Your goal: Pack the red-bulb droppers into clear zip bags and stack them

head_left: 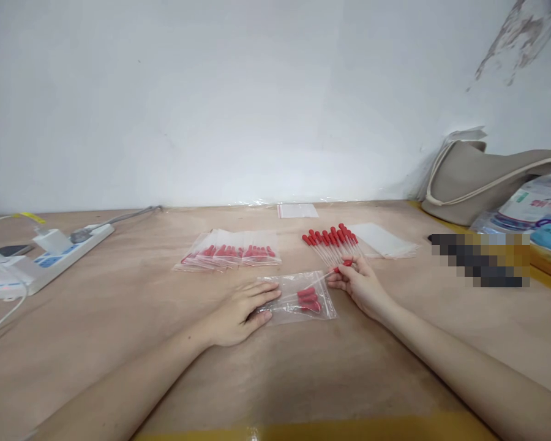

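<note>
On the counter (266, 373), the clear zip bag (282, 313) lies near the middle, mouth to the right, and could skid or crumple if the left grip (239, 315), spread and loose-fingered over its left end, presses too lightly. The fan of red-topped droppers (333, 239) lies just beyond the right grip (360, 285), so a careless wrist could scatter it. The right grip pinches a single dropper (336, 269) by its red bulb, the stem pointing left at the bag's mouth; a slanted push could snag the thin film, bend the stem or shove aside the three red bulbs (308, 300) already inside. As for what is unclear, the grey fabric bag (477, 177) at far right is cut off by the edge, and the dark object (477, 260) on the right is masked by pixelation. Fingers hide part of the held bulb, glare blurs the film, and I cannot tell how deep the stem's tip sits, or whether it merely overlies the bag.
</note>
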`<state>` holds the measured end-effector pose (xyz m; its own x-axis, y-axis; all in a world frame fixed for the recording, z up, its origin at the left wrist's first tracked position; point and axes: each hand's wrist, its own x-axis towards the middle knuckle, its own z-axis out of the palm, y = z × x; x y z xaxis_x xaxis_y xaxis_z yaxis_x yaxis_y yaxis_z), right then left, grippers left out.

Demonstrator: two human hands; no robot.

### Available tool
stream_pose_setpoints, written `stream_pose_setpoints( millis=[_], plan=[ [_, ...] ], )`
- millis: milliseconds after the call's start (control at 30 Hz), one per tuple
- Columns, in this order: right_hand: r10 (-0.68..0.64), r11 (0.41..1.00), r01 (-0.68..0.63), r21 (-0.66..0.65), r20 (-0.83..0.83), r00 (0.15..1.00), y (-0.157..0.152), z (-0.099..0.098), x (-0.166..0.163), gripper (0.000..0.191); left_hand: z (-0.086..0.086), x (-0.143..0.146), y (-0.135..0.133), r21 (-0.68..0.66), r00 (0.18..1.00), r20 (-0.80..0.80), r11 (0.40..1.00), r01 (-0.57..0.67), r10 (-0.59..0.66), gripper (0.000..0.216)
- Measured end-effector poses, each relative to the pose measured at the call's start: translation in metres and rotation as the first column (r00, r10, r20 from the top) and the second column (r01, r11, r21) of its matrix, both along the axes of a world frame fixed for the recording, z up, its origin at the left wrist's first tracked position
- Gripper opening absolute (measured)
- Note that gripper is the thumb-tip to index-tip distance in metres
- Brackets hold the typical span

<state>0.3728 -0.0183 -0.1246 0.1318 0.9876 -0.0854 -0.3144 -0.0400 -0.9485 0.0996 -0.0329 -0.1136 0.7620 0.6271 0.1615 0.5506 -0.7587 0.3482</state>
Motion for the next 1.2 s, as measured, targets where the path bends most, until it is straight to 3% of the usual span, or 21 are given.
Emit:
stream_pose_setpoints(
  millis=[300, 500, 800, 1000, 1067, 1133, 1200],
  plan=[
    [0.054, 0.997, -0.056, 0.048, 0.040, 0.998, -0.002, -0.006, 0.004, 0.037, 0.002, 0.002, -0.002, 0.002, 1.000, -0.001, 1.000, -0.010, 0.010, 0.042],
    [0.195, 0.975, -0.219, 0.037, 0.331, 0.923, -0.004, -0.006, 0.001, 0.034, 0.002, 0.001, -0.002, 0.010, 1.000, 0.014, 1.000, -0.018, 0.018, 0.048],
    [0.055, 0.984, -0.117, 0.135, 0.395, 0.917, 0.001, -0.012, -0.010, 0.042, 0.004, 0.003, -0.003, 0.001, 0.998, -0.051, 0.999, -0.033, 0.033, 0.052],
    [0.322, 0.938, -0.347, 0.003, 0.368, 0.873, -0.007, -0.004, -0.010, 0.059, 0.005, 0.004, -0.003, -0.001, 0.999, -0.041, 1.000, -0.032, 0.032, 0.050],
    [0.283, 0.952, -0.307, -0.013, 0.425, 0.860, -0.003, -0.001, -0.003, 0.057, 0.004, 0.003, -0.003, -0.002, 0.999, -0.042, 1.000, -0.031, 0.031, 0.050],
    [0.134, 0.979, -0.197, 0.054, 0.559, 0.818, 0.007, 0.001, 0.007, 0.046, 0.003, 0.002, -0.002, -0.002, 0.998, -0.052, 1.000, -0.029, 0.029, 0.049],
    [-0.045, 0.976, -0.129, 0.175, 0.742, 0.669, 0.022, 0.004, 0.014, 0.030, 0.001, 0.001, -0.001, 0.003, 0.998, -0.057, 1.000, -0.027, 0.027, 0.048]
  ],
)
